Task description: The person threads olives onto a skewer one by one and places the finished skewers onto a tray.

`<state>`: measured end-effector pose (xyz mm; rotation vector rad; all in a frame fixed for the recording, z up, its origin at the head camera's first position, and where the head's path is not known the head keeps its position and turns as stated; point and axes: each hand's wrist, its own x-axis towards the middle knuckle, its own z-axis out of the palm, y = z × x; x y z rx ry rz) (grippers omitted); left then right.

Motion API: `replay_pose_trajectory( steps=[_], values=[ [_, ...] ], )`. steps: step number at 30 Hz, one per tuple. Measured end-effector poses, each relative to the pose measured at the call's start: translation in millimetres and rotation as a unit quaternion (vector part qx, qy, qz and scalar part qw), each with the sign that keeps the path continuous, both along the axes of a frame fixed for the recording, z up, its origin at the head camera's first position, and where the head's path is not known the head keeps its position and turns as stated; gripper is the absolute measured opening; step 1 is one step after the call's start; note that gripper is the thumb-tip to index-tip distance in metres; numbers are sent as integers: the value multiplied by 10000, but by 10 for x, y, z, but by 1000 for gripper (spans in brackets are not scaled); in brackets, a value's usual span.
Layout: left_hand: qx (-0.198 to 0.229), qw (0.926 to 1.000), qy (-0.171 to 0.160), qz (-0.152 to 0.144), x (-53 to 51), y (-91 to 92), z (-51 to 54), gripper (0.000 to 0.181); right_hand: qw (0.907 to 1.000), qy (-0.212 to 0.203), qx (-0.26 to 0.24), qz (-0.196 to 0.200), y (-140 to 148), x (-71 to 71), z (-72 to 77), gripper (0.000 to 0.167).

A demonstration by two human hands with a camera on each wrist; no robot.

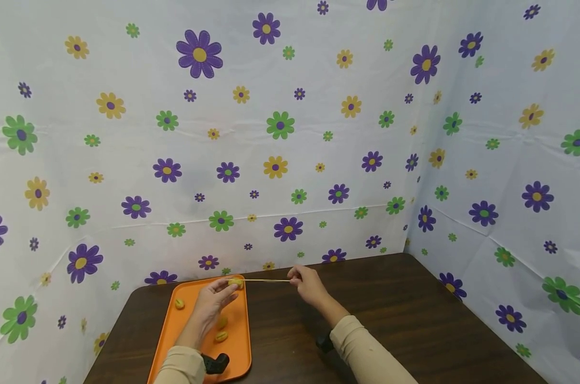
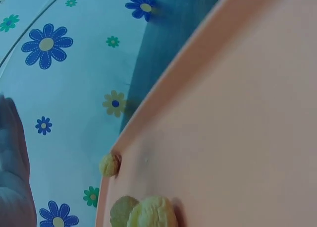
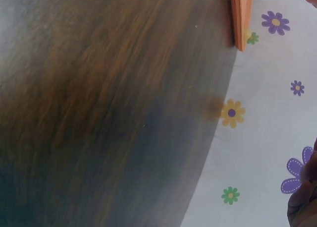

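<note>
A thin, pale stick (image 1: 266, 280) is held nearly level between both hands, above the tray's far right corner and the table. The left hand (image 1: 210, 303) pinches its left end, with the other fingers loosely extended; the exact grip is partly hidden. The right hand (image 1: 311, 288) pinches the right end with curled fingers. In the left wrist view the stick (image 2: 30, 28) runs above the left hand (image 2: 12, 167). Fingers of the right hand (image 3: 303, 197) show at the right wrist view's edge. A yellowish piece (image 1: 237, 284) appears just behind the left fingertips, seemingly on the tray.
The orange tray (image 1: 243, 341) lies on the dark wooden table (image 1: 391, 320). On it are more yellowish pieces, one (image 1: 179, 303) near the left rim and one (image 1: 221, 336) right of the left forearm. A flowered cloth (image 1: 251, 149) hangs behind the table and on the right.
</note>
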<state>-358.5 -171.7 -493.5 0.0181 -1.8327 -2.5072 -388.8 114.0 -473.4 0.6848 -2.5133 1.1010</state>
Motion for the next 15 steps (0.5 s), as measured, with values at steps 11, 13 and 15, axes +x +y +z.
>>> replay_pose_trajectory(
  steps=[11,13,15],
  values=[
    [291,9992,166,212,14,8,9,14,9996,11,137,-256,-37,3,22,16],
    [153,9994,225,207,20,3,14,14,9995,49,149,-273,-47,2,29,18],
    [-56,9994,252,210,25,-9,20,17,9994,82,167,-290,-56,-4,33,19]
  ],
)
